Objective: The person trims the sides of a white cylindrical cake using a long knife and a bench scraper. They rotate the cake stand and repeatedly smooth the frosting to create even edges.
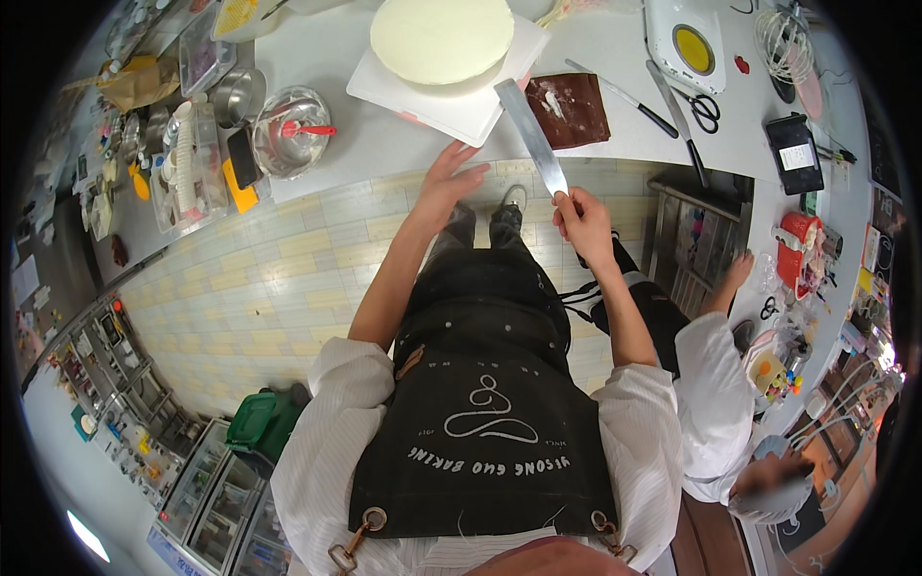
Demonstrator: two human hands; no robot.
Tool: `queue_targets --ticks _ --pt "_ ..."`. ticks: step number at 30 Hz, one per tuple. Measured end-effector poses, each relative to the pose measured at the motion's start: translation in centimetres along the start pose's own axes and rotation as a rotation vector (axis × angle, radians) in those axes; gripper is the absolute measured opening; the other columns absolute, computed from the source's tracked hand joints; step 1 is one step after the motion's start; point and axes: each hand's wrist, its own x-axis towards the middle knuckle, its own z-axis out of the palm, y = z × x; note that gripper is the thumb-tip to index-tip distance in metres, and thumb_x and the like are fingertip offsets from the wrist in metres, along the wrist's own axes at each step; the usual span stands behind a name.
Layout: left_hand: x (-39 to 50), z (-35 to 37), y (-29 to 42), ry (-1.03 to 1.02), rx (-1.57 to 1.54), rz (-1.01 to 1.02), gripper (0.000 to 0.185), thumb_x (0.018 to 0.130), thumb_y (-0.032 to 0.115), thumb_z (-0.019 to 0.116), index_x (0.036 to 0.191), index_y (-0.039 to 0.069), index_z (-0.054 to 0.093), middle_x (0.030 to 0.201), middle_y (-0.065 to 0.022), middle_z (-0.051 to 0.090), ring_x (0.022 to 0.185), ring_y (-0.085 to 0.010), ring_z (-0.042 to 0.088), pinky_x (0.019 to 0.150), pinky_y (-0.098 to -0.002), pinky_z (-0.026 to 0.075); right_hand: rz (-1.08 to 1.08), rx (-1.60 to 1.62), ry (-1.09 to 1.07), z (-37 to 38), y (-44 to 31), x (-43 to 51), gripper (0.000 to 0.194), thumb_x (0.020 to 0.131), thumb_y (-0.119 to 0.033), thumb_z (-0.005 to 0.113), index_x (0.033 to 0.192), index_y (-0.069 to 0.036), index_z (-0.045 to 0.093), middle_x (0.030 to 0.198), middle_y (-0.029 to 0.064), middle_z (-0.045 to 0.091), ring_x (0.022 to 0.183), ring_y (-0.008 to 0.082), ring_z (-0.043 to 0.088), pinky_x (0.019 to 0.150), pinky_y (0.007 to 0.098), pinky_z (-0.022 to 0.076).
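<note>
My right hand (585, 225) grips a metal icing spatula (534, 137) by its handle end, the blade pointing up and away over the table edge. My left hand (448, 181) has its fingers apart, with the fingertips at the near corner of a white square board (464, 119); whether they touch it I cannot tell. A large round cake (441, 36), covered in smooth pale cream, sits on that board. Right of the board lies a folded brown cloth (573, 111) with white smears, the spatula blade passing over its left side.
Left on the table stand a cream-smeared bowl (313, 157) with a red-handled spatula (306, 129), a phone (243, 158) and metal pans (240, 97). At right lie long knives (677, 108), scissors (702, 109) and a scale (684, 47). A co-worker (720, 389) stands close on my right.
</note>
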Motion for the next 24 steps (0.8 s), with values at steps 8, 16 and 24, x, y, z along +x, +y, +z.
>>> queue_targets --ticks 8,16,24 --pt "-0.1 -1.5 0.9 0.068 -0.126 0.148 0.07 0.094 -0.002 0.057 0.157 0.006 0.026 0.155 -0.0173 0.039 0.134 -0.0344 0.05 0.107 -0.0416 0.044 -0.107 0.05 -0.124 -3.9 3.1 -2.6 0.02 0.1 -0.019 0.063 0.105 -0.001 0.07 0.067 0.0044 0.063 0.053 0.0058 0.053 0.049 0.023 0.0413" --pt "-3.9 -5.5 -2.5 0.13 -0.098 0.01 0.056 0.099 0.01 0.056 0.152 0.006 0.038 0.148 -0.0158 0.049 0.131 -0.0285 0.054 0.109 -0.0399 0.042 -0.412 -0.498 0.546 -8.3 10.6 -1.2 0.049 0.094 -0.006 0.065 0.141 -0.02 0.059 0.076 0.0086 0.05 0.067 0.0191 0.05 0.066 0.033 0.0473" --pt "-8.5 -7.7 -5.0 0.232 0.066 -0.146 0.058 0.098 0.022 0.061 0.15 0.005 0.04 0.147 -0.0148 0.052 0.131 -0.0276 0.054 0.109 -0.0396 0.041 -0.482 -0.721 0.599 -4.4 15.3 4.4 0.053 0.088 -0.005 0.068 0.137 -0.025 0.063 0.084 0.0136 0.058 0.076 0.0313 0.058 0.07 0.0408 0.0511"
